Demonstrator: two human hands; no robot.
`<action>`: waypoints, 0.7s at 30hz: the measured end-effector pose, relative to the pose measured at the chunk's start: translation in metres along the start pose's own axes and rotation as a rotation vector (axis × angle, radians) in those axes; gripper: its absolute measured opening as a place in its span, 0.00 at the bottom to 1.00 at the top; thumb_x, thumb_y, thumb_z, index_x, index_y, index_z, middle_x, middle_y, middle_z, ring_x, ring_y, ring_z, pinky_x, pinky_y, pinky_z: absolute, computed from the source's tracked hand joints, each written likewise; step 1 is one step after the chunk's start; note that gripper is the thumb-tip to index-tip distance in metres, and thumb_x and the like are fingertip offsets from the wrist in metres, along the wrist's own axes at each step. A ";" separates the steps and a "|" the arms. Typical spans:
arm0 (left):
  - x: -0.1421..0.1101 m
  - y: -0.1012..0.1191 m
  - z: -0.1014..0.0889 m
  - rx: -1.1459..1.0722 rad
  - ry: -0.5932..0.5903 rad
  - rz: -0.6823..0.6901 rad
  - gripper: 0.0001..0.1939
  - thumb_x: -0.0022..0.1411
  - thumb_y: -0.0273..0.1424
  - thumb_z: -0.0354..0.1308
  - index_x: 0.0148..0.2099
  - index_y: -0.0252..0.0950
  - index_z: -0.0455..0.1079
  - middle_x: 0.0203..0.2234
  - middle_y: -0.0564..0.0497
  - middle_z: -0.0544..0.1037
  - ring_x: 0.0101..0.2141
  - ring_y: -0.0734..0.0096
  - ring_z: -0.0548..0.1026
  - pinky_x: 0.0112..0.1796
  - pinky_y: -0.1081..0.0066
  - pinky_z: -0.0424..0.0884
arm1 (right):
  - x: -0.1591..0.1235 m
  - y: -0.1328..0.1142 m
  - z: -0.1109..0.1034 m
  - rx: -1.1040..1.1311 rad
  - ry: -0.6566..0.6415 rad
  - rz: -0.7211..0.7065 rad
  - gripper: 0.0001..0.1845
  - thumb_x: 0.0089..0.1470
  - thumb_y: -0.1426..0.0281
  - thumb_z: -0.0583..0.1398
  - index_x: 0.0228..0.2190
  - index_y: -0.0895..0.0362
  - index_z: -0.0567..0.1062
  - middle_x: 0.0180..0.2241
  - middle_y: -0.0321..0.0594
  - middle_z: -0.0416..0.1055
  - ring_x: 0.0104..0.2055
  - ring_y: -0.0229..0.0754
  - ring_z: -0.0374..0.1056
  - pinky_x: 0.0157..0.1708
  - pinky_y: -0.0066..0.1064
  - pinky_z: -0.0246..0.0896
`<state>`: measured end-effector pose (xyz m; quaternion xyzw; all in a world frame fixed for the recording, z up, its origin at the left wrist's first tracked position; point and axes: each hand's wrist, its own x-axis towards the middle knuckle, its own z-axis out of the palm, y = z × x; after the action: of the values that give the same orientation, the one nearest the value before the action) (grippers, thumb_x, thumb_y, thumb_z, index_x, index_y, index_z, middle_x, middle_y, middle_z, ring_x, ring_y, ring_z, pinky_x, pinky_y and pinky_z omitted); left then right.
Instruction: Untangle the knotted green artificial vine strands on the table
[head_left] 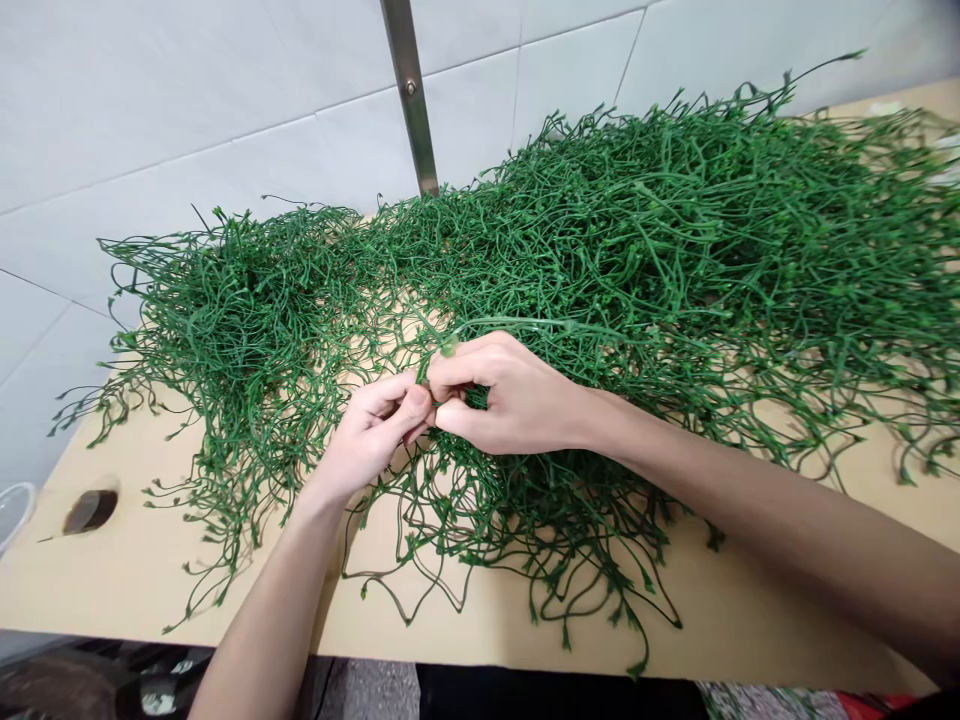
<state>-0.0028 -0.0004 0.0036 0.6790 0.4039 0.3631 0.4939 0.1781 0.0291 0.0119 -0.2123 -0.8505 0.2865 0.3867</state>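
Close together over the middle of the table, both hands pinch a thin green artificial plant stem [517,322]. My left hand [371,430] is closed, thumb against index finger, with its fingertips touching those of the other hand. Curled around the same spot, my right hand [517,400] is also closed. From between the fingers the stem rises and curves off to the right above the knuckles. The pinched end is mostly hidden by the fingers. Under and behind the hands spreads a tangled heap of similar green stems [615,220] with small forked tips.
The heap covers much of the tan tabletop [420,640], with another dense clump [240,300] at left. A dark oval hole or object [90,511] shows at the table's left. Behind stand a metal post [411,90] and a pale tiled wall [187,80].
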 end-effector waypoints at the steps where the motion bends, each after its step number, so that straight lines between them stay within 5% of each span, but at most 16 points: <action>1: 0.000 -0.002 0.000 -0.016 -0.008 -0.010 0.22 0.67 0.41 0.52 0.24 0.35 0.60 0.18 0.57 0.58 0.20 0.79 0.55 0.22 0.73 0.51 | 0.000 0.001 0.000 -0.005 -0.003 -0.018 0.11 0.45 0.79 0.51 0.16 0.58 0.59 0.17 0.29 0.50 0.22 0.30 0.46 0.25 0.26 0.44; 17: 0.000 -0.006 0.000 -0.121 0.027 -0.101 0.23 0.64 0.44 0.56 0.22 0.35 0.61 0.16 0.58 0.58 0.20 0.77 0.54 0.24 0.70 0.50 | 0.002 0.009 -0.002 -0.016 -0.093 -0.094 0.12 0.51 0.80 0.50 0.19 0.58 0.61 0.21 0.31 0.56 0.26 0.32 0.50 0.31 0.26 0.50; 21: 0.002 -0.002 0.000 -0.255 0.083 -0.095 0.23 0.60 0.45 0.61 0.21 0.36 0.61 0.13 0.57 0.60 0.19 0.76 0.57 0.25 0.72 0.55 | 0.001 0.013 -0.005 0.069 -0.105 -0.119 0.14 0.48 0.84 0.46 0.21 0.58 0.65 0.24 0.34 0.65 0.28 0.32 0.57 0.34 0.25 0.55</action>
<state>-0.0027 0.0020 0.0022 0.5754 0.4060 0.4155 0.5757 0.1833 0.0410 0.0060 -0.1328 -0.8704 0.3028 0.3649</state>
